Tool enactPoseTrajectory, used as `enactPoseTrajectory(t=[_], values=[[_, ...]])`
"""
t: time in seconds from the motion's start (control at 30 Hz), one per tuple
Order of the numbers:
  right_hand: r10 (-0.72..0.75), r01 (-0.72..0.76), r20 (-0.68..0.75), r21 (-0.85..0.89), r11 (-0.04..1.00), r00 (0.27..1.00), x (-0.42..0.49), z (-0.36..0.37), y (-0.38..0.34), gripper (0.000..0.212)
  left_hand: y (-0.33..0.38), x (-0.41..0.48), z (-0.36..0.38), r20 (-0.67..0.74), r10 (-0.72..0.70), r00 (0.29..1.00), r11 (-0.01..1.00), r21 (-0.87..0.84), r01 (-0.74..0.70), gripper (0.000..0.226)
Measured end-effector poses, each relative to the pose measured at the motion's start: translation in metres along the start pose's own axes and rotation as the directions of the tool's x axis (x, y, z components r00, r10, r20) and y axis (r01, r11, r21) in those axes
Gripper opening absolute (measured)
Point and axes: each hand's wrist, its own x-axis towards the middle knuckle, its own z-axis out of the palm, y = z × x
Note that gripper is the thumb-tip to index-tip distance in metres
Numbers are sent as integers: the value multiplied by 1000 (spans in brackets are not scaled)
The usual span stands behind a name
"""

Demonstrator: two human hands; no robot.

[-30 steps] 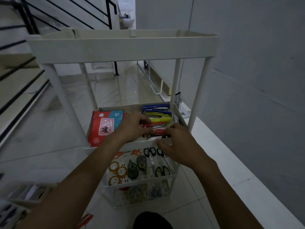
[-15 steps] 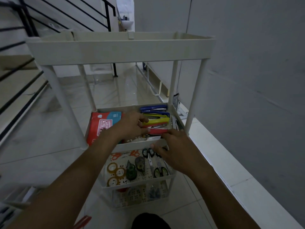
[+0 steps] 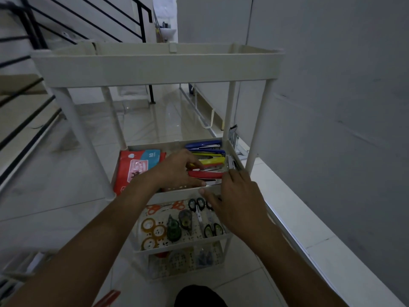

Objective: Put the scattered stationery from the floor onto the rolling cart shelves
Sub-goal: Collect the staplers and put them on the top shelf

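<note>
L hand (image 3: 177,171) grips glossy red stapler (image 3: 207,174), 2nd shelf of white plastic cart (image 3: 155,72); R hand (image 3: 234,201) loose, fingertips touching stapler's end.

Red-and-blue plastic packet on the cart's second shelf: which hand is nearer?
Left. The left hand sits right beside the red-and-blue plastic packet, gripping the long red stapler; the right hand is at the stapler's far end, farther off.
</note>
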Motion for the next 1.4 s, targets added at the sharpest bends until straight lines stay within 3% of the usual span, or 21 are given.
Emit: enactPoseTrajectory(t=[0.1,0.23,0.37,0.47,0.6,0.77,0.93,1.03,1.1,1.17,1.3,1.4], values=[[51,-48,61,-48,998,997,10,-12,-11,82,-8,3,2,-1,27,1000,999,23,-27,69],[-1,12,212,-52,999,977,22,-24,-20,51,-20,18,12,28,79,997,976,200,-83,93],[54,-36,251,-74,997,966,40,-17,-23,74,-20,29,19,109,7,994,927,371,-47,92],[61,-44,257,-68,997,965,43,-17,-22,69,-23,34,25,155,-12,988,939,340,-42,87],[139,-112,260,-117,987,956,45,-12,-22,88,-24,33,30,165,10,986,946,318,-63,81],[170,-129,269,-164,978,948,54,-5,-25,93,-24,34,28,175,29,984,934,345,-89,76],[174,-154,234,-101,983,957,62,0,-25,99,-24,34,30,169,37,985,926,366,-98,80],[111,-122,170,55,991,979,48,-2,-23,100,-24,31,25,147,58,987,935,340,-105,83],[-10,-8,85,217,976,996,30,1,-15,80,-24,26,21,143,100,985,945,298,-139,85],[-41,62,-69,339,939,997,8,3,-3,59,-20,21,17,180,66,981,965,239,-108,87],[-48,132,-310,256,958,950,-19,21,27,35,-7,18,16,233,-25,972,963,267,-39,80],[-119,200,-343,213,956,932,-24,39,49,41,-7,20,17,232,-13,973,948,313,-62,79]])
